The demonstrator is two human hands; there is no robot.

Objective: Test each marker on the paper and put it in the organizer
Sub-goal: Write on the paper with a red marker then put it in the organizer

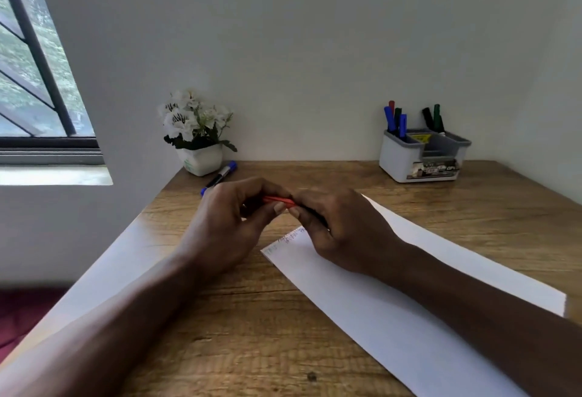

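Note:
Both hands meet over the desk and hold one red marker [277, 200] between them. My left hand [231, 220] pinches its red cap end, and my right hand [340, 226] grips the dark barrel, most of which is hidden by the fingers. Under my right hand lies a white sheet of paper [393, 311] with faint scribbles near its far left corner. A white and grey organizer [423, 157] stands at the back right with several markers upright in it. A blue marker [219, 177] lies on the desk beside the flower pot.
A white pot of artificial white flowers [198, 141] stands at the back left of the wooden desk [252, 333]. White walls close the desk off behind and to the right. A window [34, 81] is on the far left.

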